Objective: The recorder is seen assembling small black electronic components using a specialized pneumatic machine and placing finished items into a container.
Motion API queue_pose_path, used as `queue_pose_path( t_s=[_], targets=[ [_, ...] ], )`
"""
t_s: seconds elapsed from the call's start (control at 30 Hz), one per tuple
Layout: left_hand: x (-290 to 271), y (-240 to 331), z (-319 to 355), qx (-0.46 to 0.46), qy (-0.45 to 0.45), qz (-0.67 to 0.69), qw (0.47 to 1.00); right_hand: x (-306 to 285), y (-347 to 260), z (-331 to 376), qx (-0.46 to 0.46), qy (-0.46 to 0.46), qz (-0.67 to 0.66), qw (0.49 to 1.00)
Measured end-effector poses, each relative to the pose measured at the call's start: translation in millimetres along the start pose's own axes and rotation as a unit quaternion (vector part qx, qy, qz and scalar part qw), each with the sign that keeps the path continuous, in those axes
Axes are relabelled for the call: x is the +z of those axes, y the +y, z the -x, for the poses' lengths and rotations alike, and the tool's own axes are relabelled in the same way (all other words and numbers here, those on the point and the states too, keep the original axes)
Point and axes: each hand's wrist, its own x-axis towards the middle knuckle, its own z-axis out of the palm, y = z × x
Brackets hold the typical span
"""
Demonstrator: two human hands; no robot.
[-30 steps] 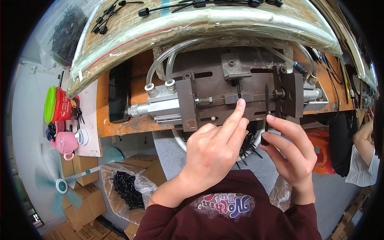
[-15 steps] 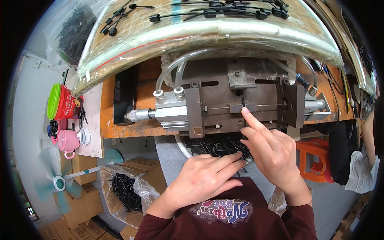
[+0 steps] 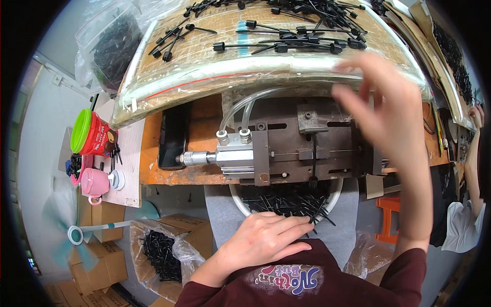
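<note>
My left hand (image 3: 268, 235) lies with fingers stretched out together over the near edge of a white-rimmed basin (image 3: 337, 192) full of thin black plastic parts (image 3: 286, 199). Its fingertips are beside some of those parts. My right hand (image 3: 383, 97) is raised over the right side of a dark metal fixture (image 3: 286, 115), blurred by motion. Its thumb and fingers are apart, and nothing shows between them. One black stemmed plastic part (image 3: 314, 158) lies across the fixture's middle block, untouched by either hand.
Beyond the fixture, a plastic-wrapped cardboard board (image 3: 204, 46) carries several black parts. A silver air cylinder (image 3: 234, 156) with clear hoses flanks the fixture. At left stand a red tub (image 3: 99, 134), a pink cup (image 3: 95, 182) and a fan (image 3: 75, 235). Another person's arm (image 3: 473, 153) shows far right.
My right hand has left the part on the fixture and moved up and right, its pointing finger lifted away. My left hand stays nearly in place. The view has tilted toward the far board.
</note>
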Motion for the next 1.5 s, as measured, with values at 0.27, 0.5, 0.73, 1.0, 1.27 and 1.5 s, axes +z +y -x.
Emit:
queue_pose_path(
  t_s=[0.27, 0.5, 0.73, 1.0, 1.27, 1.5],
  targets=[
    [6.3, 5.7, 4.0, 0.012, -0.008, 0.014, 1.000, 42.7, 89.9, -101.0, -0.123, -0.168, 0.170, 0.963],
    [7.4, 4.9, 7.0, 0.013, -0.007, 0.010, 1.000, 47.1, 50.7, -128.2, -0.031, -0.347, 0.173, 0.921],
    [8.6, 5.7, 8.1, 0.019, -0.010, 0.011, 1.000, 36.9, 66.8, -129.3, -0.054, -0.298, 0.181, 0.936],
    [3.2, 11.6, 7.5, 0.020, -0.003, 0.023, 1.000, -15.4, 48.7, -137.7, 0.082, -0.259, 0.055, 0.961],
    [-24.0, 14.1, -19.6, 0.035, 0.165, 0.025, 0.985, -23.8, 58.5, -125.5, 0.230, -0.153, -0.296, 0.915],
    [-35.5, 0.7, -65.7, -0.003, 0.379, -0.027, 0.925, -25.7, 53.9, -72.2, 0.191, -0.057, -0.483, 0.853]
  ],
)
